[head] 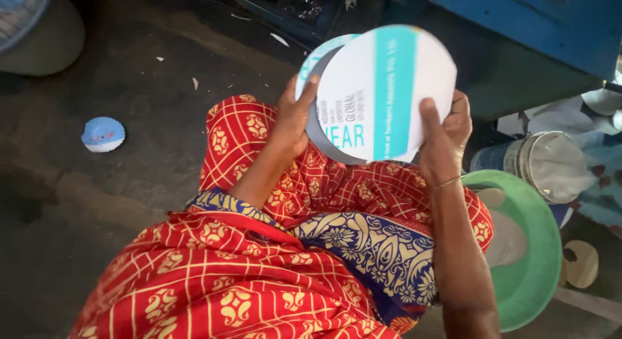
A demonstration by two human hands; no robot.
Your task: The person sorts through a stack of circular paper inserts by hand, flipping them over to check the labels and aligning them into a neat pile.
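Observation:
Both hands hold up a small stack of round white paper discs [382, 93] with a teal stripe and printed lettering, above my lap in red and yellow patterned cloth. My left hand [293, 119] grips the stack's left edge, thumb on the front. My right hand [444, 135] grips the lower right edge, thumb pressed on the front disc. A grey disc and another teal-edged disc peek out behind the front one.
A green plastic bowl [541, 248] sits at my right, holding pale discs. A clear plastic jar [551, 164] lies beyond it. A blue machine frame [538, 22] stands at the top right. One small blue paper plate [103, 133] lies on the dark floor at left, with paper scraps.

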